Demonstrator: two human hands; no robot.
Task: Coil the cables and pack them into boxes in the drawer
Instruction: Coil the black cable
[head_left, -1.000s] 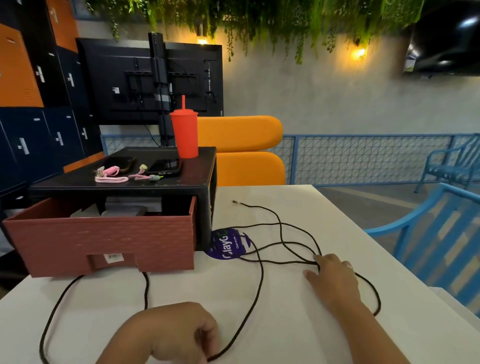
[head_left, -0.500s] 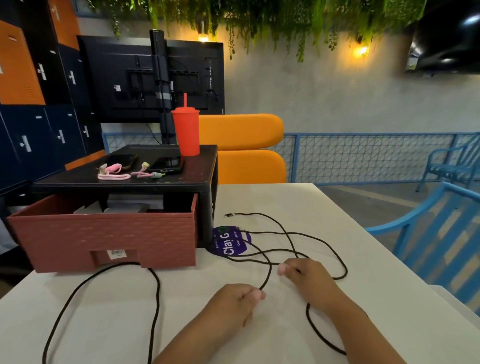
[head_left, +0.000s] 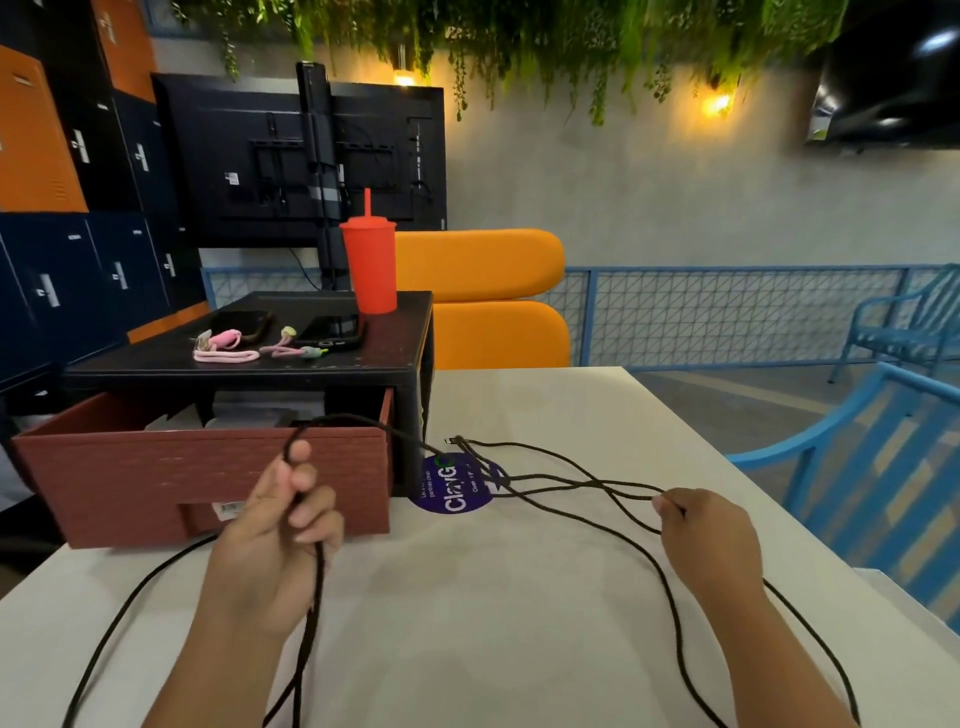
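Observation:
A long black cable (head_left: 582, 486) sprawls in loose loops over the white table (head_left: 493, 613). My left hand (head_left: 275, 535) is raised in front of the red-brown drawer (head_left: 156, 467) and grips a doubled loop of the cable. My right hand (head_left: 706, 530) pinches another strand at the right, low over the table. The cable's plug end (head_left: 453, 440) lies near the purple sticker (head_left: 457, 486). The drawer stands pulled out of a black stand (head_left: 332, 358), with pale boxes (head_left: 260, 415) partly visible inside.
On the stand's top are a red tumbler (head_left: 370, 265), two dark phones (head_left: 332, 330) and short pink cables (head_left: 228, 349). A blue chair (head_left: 857, 467) stands right of the table. An orange seat (head_left: 483, 301) and a screen are behind.
My left hand rose from the table with a cable loop, up in front of the drawer. My right hand slid right, pulling a strand taut. The cable loops shifted.

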